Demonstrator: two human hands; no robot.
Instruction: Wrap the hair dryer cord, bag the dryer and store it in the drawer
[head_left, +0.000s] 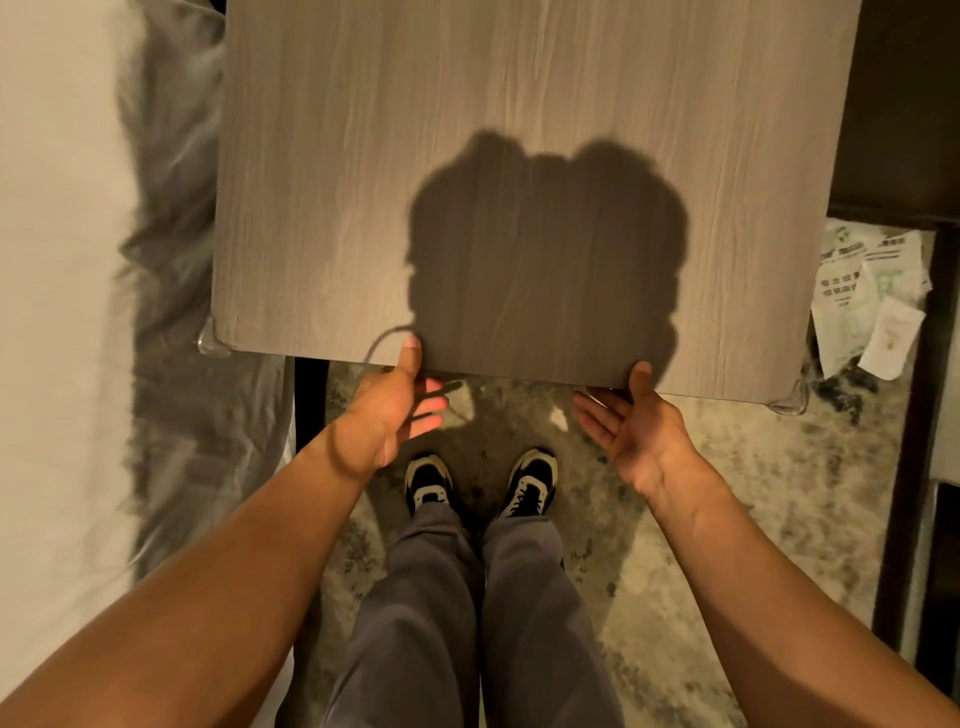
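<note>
Neither the hair dryer, a bag nor a drawer shows in the head view. A grey wood-grain tabletop (519, 104) fills the upper half. My left hand (400, 400) is at its front edge, thumb lying on top and fingers spread loosely beneath. My right hand (634, 421) is palm up at the same edge further right, thumb tip against the edge, fingers apart, holding nothing. A thin dark curved line (382, 340) runs over the edge beside my left thumb; I cannot tell whether it is a cord or a shadow.
A white bed (52, 312) with a grey cover (171, 208) lies along the left. Printed papers (862, 291) sit in a bin at the right, beside dark furniture (904, 104). Clear corner guards (789, 402) cap the table corners. My shoes (428, 480) stand on patterned carpet.
</note>
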